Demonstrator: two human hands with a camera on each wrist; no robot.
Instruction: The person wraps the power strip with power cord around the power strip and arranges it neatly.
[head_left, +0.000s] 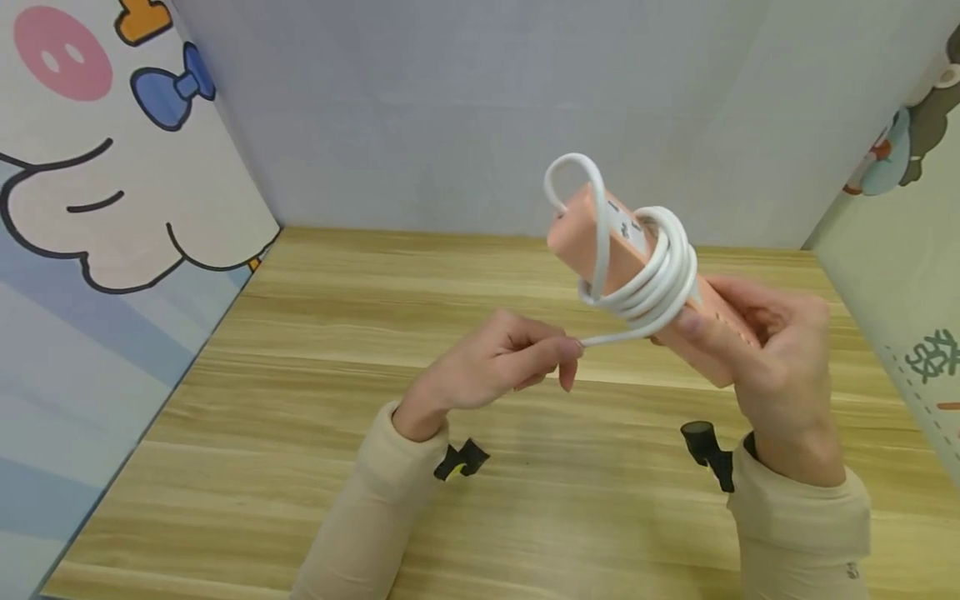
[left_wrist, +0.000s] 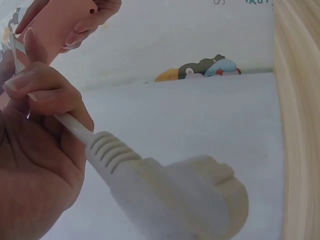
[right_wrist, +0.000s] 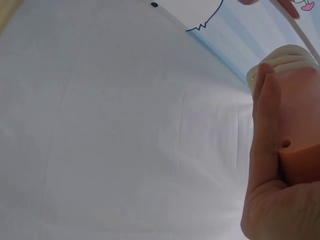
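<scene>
A pink power strip point(head_left: 708, 329) is held tilted above the table by my right hand point(head_left: 787, 358), which grips its lower end. Several turns of white cord point(head_left: 663, 275) wrap round its middle, and a loose loop rises from its upper end. My left hand point(head_left: 510, 358) pinches the cord to the left of the strip, drawing a straight length between hand and coil. In the left wrist view, the cord runs through the left fingers to a white plug point(left_wrist: 175, 190) that hangs beyond them. The right wrist view shows the right fingers point(right_wrist: 266, 125) along the strip's side.
Below the hands is a wood-grain table point(head_left: 300, 467). A pale grey wall point(head_left: 450, 117) stands behind it, with cartoon-printed panels at left point(head_left: 135, 192) and right point(head_left: 892, 275). Black wrist-worn mounts point(head_left: 705, 450) stick out beside both cream sleeves.
</scene>
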